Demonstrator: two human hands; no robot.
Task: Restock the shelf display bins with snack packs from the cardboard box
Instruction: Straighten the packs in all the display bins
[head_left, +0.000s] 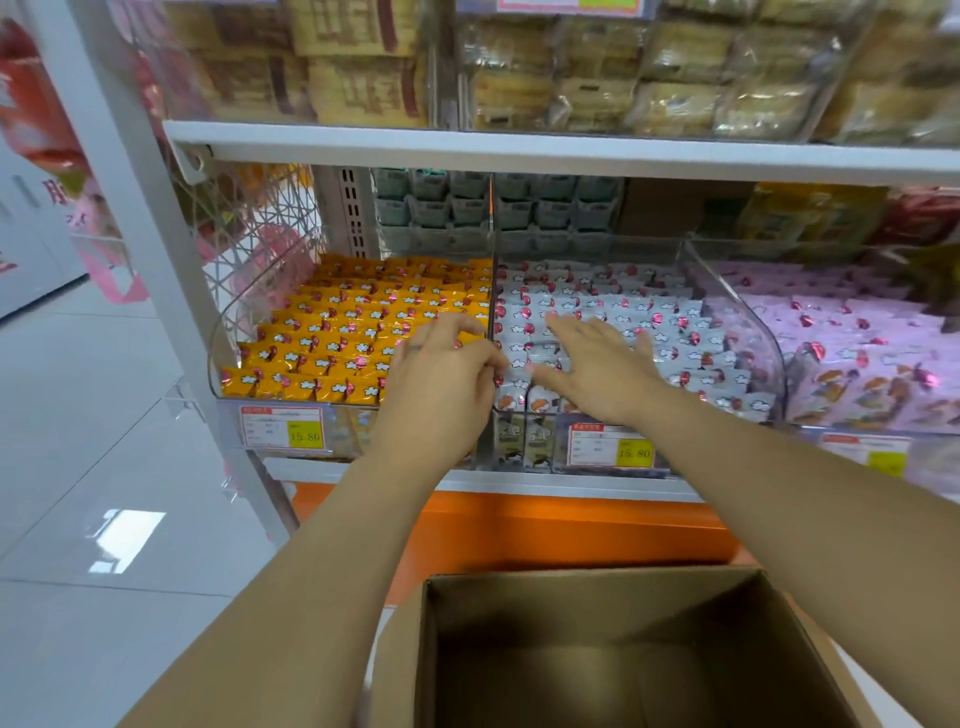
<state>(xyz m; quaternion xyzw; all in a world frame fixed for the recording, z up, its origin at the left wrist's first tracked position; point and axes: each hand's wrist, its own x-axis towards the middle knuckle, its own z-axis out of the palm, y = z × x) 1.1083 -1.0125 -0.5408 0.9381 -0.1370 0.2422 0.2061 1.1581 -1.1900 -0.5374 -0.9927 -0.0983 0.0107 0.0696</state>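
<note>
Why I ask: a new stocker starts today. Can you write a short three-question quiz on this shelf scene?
1. True or false: the right hand lies open over the white packs.
2. Which packs fill the bin left of the white ones? A pink, B orange, C green.
3. What price shows on the price tag below the white packs?
Key: 1 true; 2 B, the orange packs; 3 15.80.

Price label (283, 427) lower left of centre, front of yellow-pack bin (221, 338): "15.80" on yellow patch. Second label (610, 446), front of white-pack bin (535, 413): "15.80". Third label (866, 456), right edge: blurred. Small print illegible.
</note>
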